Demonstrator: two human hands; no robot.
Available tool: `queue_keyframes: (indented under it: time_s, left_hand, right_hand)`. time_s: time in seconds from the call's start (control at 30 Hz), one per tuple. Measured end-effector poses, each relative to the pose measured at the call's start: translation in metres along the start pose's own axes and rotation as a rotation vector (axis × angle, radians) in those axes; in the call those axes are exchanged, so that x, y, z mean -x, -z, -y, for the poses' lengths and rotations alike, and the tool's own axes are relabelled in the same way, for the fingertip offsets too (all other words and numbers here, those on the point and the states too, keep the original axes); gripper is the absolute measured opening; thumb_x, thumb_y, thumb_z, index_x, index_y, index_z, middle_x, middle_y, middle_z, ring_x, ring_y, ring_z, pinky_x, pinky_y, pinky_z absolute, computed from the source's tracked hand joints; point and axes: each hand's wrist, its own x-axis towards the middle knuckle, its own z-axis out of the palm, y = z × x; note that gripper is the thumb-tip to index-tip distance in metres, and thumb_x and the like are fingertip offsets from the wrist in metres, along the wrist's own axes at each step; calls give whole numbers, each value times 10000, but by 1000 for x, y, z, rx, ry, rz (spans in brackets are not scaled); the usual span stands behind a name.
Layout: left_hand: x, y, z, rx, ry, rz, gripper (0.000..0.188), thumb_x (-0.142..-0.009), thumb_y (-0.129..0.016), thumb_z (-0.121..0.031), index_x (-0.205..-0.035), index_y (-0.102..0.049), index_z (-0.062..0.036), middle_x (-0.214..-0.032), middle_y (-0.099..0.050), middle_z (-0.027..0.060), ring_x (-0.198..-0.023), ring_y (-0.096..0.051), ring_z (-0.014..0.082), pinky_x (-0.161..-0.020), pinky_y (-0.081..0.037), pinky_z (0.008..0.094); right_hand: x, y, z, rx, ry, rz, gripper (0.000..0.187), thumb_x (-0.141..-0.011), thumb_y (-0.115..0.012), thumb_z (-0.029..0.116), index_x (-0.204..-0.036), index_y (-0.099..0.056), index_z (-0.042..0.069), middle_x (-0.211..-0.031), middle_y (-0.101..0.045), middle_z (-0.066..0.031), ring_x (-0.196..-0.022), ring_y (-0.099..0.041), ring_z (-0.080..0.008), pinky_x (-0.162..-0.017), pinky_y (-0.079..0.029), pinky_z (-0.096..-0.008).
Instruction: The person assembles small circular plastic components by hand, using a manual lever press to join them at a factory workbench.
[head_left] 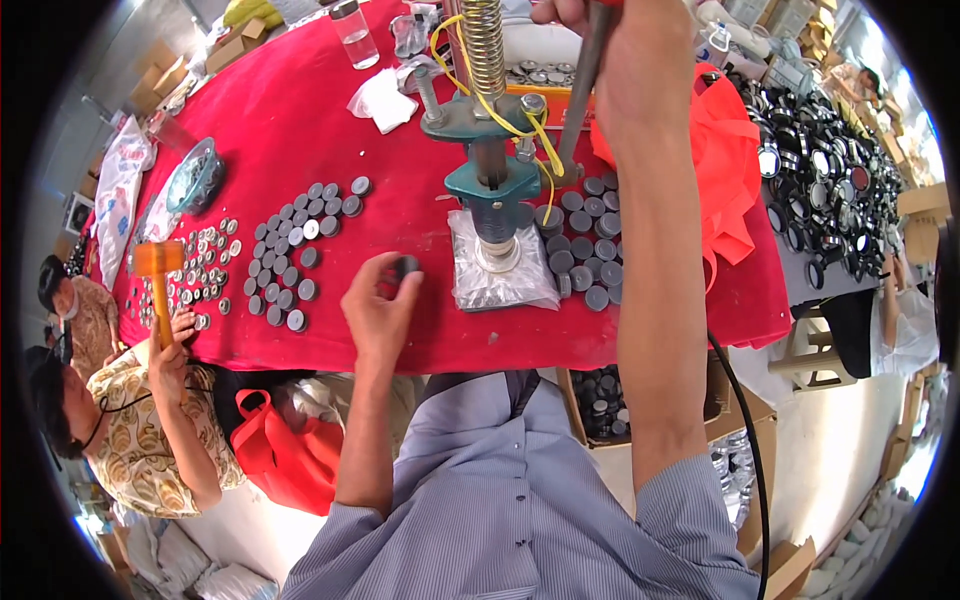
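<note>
My left hand (pixel 375 310) is just left of a green hand press (pixel 490 182), with a dark grey round cap (pixel 406 266) pinched between thumb and fingers. Reaching up on the other side, my right hand (pixel 640 70) is wrapped round the press's metal lever (pixel 588 85). A big spring (pixel 484 45) and a yellow cord (pixel 555 160) are on the press. Its ram is down over the plastic-wrapped base (pixel 475 290), and whether a part sits under it is hidden. Grey caps (pixel 285 250) lie in rows to the left; more grey caps (pixel 597 240) crowd the press's right side.
At the left a co-worker holds up an orange mallet (pixel 158 260) near small metal parts (pixel 210 255). A red bag (pixel 725 170) lies right of my forearm, before a heap of black round parts (pixel 830 180). Below the table edge stands a box of caps (pixel 600 405).
</note>
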Motion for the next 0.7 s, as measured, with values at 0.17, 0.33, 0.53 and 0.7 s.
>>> queue_keyframes:
  time_s: [0.17, 0.33, 0.53, 0.7]
  left_hand:
    - [-1, -48, -46, 90, -102, 111, 457, -759, -877, -71, -1158, -659, -23, -1012, -747, 106, -793, -690, 164, -678, -548, 304]
    - [-6, -69, -52, 54, -142, 204, 590, -725, -889, -86, -1238, -601, -51, -1004, -698, 115, -772, -666, 243, -698, -545, 390]
    - [-6, -69, -53, 49, -126, 196, 604, -739, -883, -90, -1268, -597, -34, -1053, -698, 105, -823, -647, 220, -712, -537, 351]
    - [-21, -37, -34, 152, -168, 180, 392, -819, -770, -43, -1195, -662, -14, -1053, -708, 72, -854, -632, 152, -719, -521, 297]
  right_hand:
    - [0, -5, 1, -9, -1, -1, 411, -1049, -505, 356, -862, -629, 12, -710, -531, -31, -654, -525, -111, -670, -495, -286]
    - [2, -8, 3, -47, -10, 4, 406, -1047, -507, 354, -867, -631, 12, -705, -529, -29, -652, -524, -111, -670, -497, -288]
    - [52, 0, 34, -103, -43, -47, 377, -1030, -519, 335, -878, -625, 7, -695, -529, -28, -660, -534, -119, -655, -469, -273]
    - [127, 30, 34, 37, 213, 226, 429, -1024, -501, 526, -1000, -574, 104, -800, -565, -82, -761, -589, -246, -983, -409, -542]
